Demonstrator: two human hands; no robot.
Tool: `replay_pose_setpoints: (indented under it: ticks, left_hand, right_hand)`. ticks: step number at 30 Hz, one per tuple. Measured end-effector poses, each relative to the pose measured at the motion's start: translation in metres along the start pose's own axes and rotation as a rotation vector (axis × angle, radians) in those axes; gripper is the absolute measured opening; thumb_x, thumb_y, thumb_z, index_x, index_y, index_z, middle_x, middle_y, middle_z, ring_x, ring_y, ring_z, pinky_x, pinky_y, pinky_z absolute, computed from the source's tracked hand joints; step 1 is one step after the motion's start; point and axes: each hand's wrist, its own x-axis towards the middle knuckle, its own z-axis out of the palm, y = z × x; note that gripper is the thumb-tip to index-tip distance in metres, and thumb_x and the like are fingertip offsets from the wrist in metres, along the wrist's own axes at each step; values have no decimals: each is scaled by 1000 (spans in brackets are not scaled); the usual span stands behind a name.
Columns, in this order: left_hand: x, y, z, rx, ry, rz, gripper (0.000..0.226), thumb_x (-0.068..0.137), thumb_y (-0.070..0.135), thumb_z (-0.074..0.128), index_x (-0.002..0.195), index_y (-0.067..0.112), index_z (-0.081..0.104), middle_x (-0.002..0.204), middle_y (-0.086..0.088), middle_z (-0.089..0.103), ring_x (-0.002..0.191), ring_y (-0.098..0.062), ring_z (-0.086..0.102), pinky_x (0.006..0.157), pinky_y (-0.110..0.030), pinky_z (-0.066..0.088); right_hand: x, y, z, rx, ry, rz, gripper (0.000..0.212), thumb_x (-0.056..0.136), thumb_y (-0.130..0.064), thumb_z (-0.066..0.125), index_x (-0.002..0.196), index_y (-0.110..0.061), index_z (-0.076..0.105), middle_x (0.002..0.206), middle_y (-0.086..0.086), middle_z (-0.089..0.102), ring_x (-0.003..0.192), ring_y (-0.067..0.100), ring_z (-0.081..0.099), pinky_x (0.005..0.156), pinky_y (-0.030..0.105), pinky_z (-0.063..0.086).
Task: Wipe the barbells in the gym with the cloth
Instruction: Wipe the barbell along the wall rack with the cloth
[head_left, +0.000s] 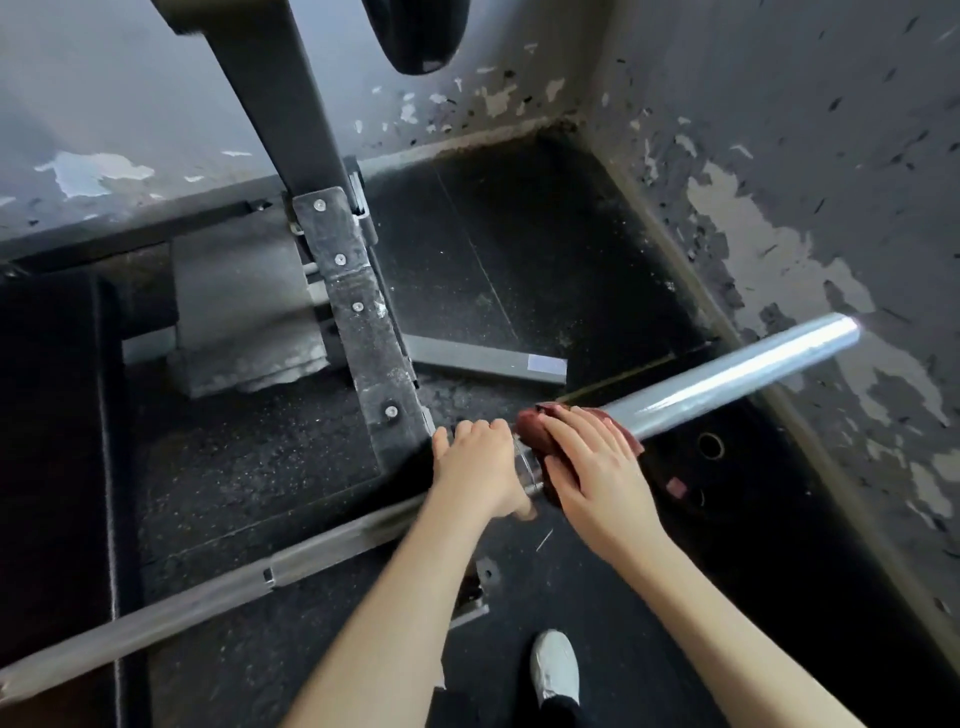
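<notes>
Cloth (532, 426) on barbell (727, 376), under right hand (592, 467).

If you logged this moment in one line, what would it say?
step: wiping barbell | left hand: grips barbell | right hand: presses maroon cloth onto barbell | behind: rack upright

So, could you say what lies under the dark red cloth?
The shiny steel barbell sleeve runs beneath the dark red cloth; the right hand and cloth hide that stretch.
</notes>
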Motion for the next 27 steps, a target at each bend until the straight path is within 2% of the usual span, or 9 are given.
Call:
replay_pose_setpoints:
  ticks: [3,7,10,12,14,17,21,23,27]
  left_hand:
    - [2,2,6,-27,3,-9,78,60,50,85,117,15,45,118,-1,56,119,-24,48,107,-43,31]
    - [-6,7,17,-21,120,-38,78,61,47,85,120,17,45,119,3,55,120,-21,47,110,-40,28]
    - [-13,8,22,4,176,-61,86,64,52,82,130,17,40,131,3,50,130,-19,39,114,-41,18]
    - [-17,11,25,-54,161,-67,85,71,53,75,136,16,34,138,1,43,136,-20,31,117,-44,11]
    - [-20,13,22,-133,124,-70,75,77,50,67,135,16,34,137,0,41,135,-20,31,118,-46,11]
    - [-15,15,10,-65,87,-74,76,67,50,79,124,15,42,124,-1,48,122,-22,43,111,-41,26]
    - [-13,24,18,51,85,-105,95,58,49,86,132,15,38,133,-3,44,129,-24,39,111,-41,27]
    - [-23,33,33,48,193,-126,100,61,45,86,139,16,31,137,-1,44,130,-22,40,113,-41,23]
    - [-41,44,54,-5,338,-127,92,80,43,71,149,13,18,149,-3,31,142,-21,27,119,-45,6]
  right_hand:
    - [13,31,-17,-125,-47,-91,45,90,-39,40,125,-20,62,121,-3,64,115,21,55,102,34,36]
    - [27,16,-6,-36,116,187,37,87,-29,41,109,-16,67,109,1,67,106,22,55,105,38,32]
    - [1,7,3,8,30,-78,39,91,-27,42,122,-15,63,125,0,63,119,21,52,111,31,23]
    - [7,30,-7,-69,-49,-204,41,92,-30,40,123,-15,62,123,1,64,117,22,56,109,33,25]
    - [25,48,-16,-109,-34,-93,42,91,-33,34,112,-15,66,107,1,69,106,24,61,107,36,26]
    - [28,34,-12,-54,83,137,37,87,-29,35,99,-14,67,96,2,68,96,27,59,100,39,33]
    - [-9,20,-3,-8,11,-192,37,88,-25,45,117,-11,65,119,5,65,112,27,57,107,37,36]
    - [-1,42,-10,-65,-14,-274,38,89,-28,42,114,-11,65,112,5,68,106,27,61,103,33,33]
    - [26,55,-14,-91,69,158,31,90,-25,39,92,-13,67,91,2,69,93,25,62,102,37,31]
